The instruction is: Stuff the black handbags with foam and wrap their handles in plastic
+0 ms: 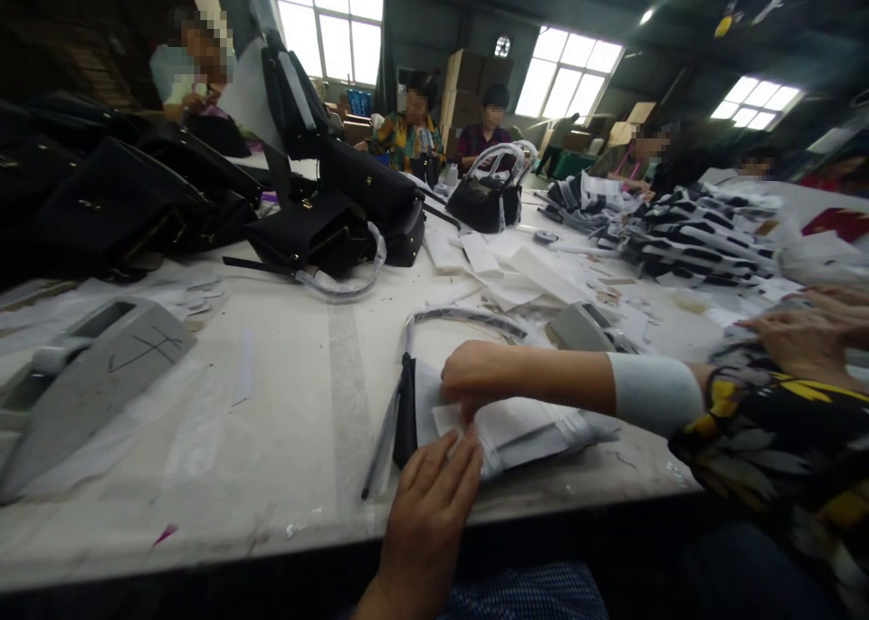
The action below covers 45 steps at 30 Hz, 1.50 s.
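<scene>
At the far left a grey tape dispenser [136,357] sits on the table [285,475], with heaped black bags [122,204] behind it. Mid-table, by the front edge, lies a paper-covered bag [522,425]; the left hand [431,502] rests straightened fingers on it and the right hand [468,376] curls over it, though I cannot tell whether either grips. The right forearm [549,377] partly blocks a second dispenser [580,326], while a pile of wrapped bundles [706,231] and a co-worker's hand [801,335] lie further right.
</scene>
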### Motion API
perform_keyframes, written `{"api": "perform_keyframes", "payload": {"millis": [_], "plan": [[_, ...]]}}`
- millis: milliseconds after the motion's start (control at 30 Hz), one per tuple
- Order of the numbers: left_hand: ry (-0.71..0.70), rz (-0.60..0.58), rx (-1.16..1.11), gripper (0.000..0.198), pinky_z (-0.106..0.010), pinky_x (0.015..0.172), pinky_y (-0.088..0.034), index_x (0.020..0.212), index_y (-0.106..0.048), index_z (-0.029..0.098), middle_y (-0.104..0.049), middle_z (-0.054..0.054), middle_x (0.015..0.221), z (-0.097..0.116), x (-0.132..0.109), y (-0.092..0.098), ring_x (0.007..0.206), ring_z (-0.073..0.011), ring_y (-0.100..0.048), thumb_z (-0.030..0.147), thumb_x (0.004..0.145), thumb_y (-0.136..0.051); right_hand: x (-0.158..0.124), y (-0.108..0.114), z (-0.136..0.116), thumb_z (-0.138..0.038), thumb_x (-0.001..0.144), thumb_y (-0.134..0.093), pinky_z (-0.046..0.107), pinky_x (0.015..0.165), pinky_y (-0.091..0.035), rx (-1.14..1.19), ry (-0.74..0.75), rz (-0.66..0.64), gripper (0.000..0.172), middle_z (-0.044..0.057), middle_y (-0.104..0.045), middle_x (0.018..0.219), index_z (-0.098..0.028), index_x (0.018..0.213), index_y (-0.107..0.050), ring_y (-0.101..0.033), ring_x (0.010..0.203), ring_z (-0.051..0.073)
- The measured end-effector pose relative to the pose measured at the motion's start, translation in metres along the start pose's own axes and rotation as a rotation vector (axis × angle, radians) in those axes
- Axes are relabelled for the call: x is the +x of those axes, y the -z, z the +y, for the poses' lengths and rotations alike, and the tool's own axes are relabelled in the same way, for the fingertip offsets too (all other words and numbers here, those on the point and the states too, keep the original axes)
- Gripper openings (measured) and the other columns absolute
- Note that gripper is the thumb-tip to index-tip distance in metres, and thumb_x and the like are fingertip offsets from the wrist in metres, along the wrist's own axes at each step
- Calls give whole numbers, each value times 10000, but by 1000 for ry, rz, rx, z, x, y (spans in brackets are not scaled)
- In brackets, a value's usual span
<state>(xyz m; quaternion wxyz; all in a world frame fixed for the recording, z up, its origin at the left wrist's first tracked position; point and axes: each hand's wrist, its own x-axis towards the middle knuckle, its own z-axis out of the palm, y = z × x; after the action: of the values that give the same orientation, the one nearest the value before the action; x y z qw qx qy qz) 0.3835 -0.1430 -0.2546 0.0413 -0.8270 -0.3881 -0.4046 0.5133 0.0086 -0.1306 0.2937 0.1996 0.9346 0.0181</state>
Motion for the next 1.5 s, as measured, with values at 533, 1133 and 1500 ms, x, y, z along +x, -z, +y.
{"api": "perform_keyframes", "payload": {"millis": [533,1133,1500], "plan": [[20,105,13,340,-373,995,-428,1215,-659,212,-684,30,1265,4,2,-4,1178,-210,-588,136,1005,-403,37,-52,76,-582,649,-785,217,601,-385,895,-115,120,494,-35,-644,710,-160,898,-717,-530,636,116],[-29,114,106,341,-353,981,-442,1216,-658,200,-707,2,1224,6,2,-5,1166,-196,-605,102,981,-430,14,-69,40,-462,554,-856,254,802,-467,1216,-383,231,668,40,-718,1058,-185,1148,-723,-642,948,214],[-72,160,138,379,-374,1018,-456,1255,-641,215,-713,-31,1209,3,-3,-9,1180,-210,-609,97,959,-437,5,-70,17,-314,926,-526,280,850,-478,990,-608,624,298,79,-765,997,-170,1013,-771,-669,941,207]]}}
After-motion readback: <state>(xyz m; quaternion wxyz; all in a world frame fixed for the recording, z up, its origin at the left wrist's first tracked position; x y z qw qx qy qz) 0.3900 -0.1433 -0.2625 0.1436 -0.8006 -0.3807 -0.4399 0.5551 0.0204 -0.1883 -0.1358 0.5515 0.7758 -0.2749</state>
